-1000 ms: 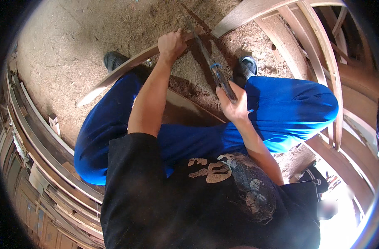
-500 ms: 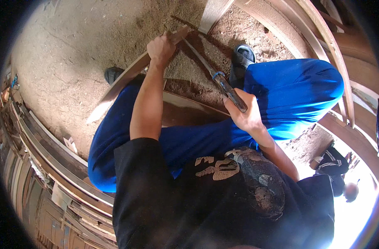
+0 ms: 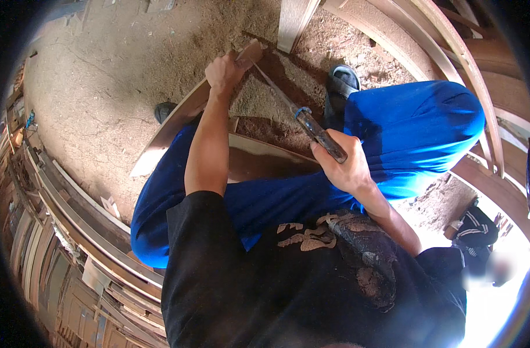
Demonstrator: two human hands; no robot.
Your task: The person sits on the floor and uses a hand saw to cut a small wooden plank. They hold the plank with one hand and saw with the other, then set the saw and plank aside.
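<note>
My left hand (image 3: 223, 74) is closed around a long wooden board (image 3: 181, 119) near its far end. The board slants from the upper middle down to the left, past my left knee. In my right hand (image 3: 347, 165) is the dark handle of a handsaw (image 3: 320, 135) with a blue band where the blade begins. Its thin blade runs up and left, seen almost edge-on, and reaches the board just right of my left fingers. How deep the blade sits in the wood I cannot tell.
Another wooden board (image 3: 265, 152) lies across between my legs. Curved-looking wooden planks (image 3: 439, 40) stand along the right, and one pale piece (image 3: 295, 23) rises at the top. Stacked timber (image 3: 73, 223) fills the left side. Sawdust (image 3: 265, 95) covers the ground by my sandalled foot (image 3: 341, 81).
The board's far end and the saw sit slightly lower in the picture, and more of the board's face shows. Both hands keep their grips. The whole view has shifted a little.
</note>
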